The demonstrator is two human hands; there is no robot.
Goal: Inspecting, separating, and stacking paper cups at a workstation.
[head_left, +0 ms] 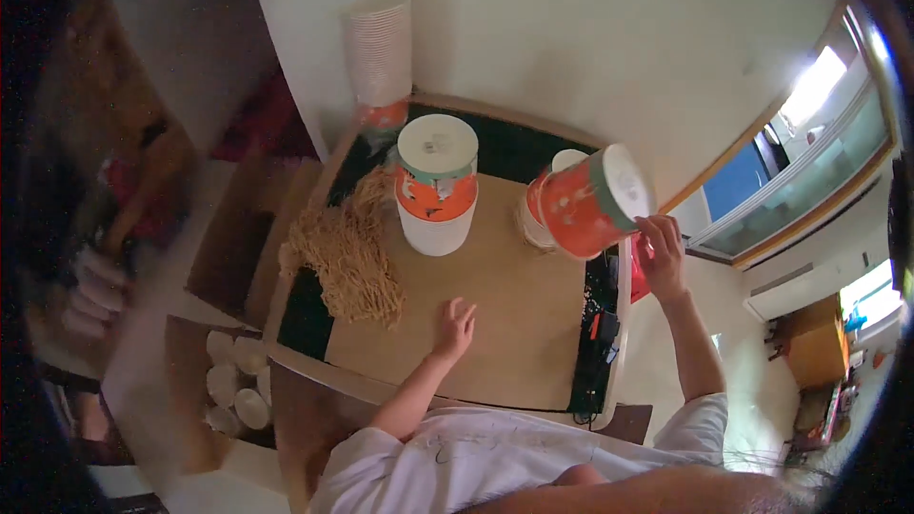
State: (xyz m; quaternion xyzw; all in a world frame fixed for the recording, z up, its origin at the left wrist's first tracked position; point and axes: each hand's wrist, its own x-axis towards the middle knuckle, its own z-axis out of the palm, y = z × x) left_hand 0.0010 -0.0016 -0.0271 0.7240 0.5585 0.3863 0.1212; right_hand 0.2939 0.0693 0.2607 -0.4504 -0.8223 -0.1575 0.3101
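Here, a brown board is lying on a green table beside a wall, the left hand hovering over it loose-fingered, while at the board's far-right corner the right hand is pinching an orange tub, long axis leaning, white end rightward, a cup partly hiding behind.

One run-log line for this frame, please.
left hand: empty, over brown board | right hand: touching tilted orange tub near its rim | upright orange tub: beside tan fibre bundle
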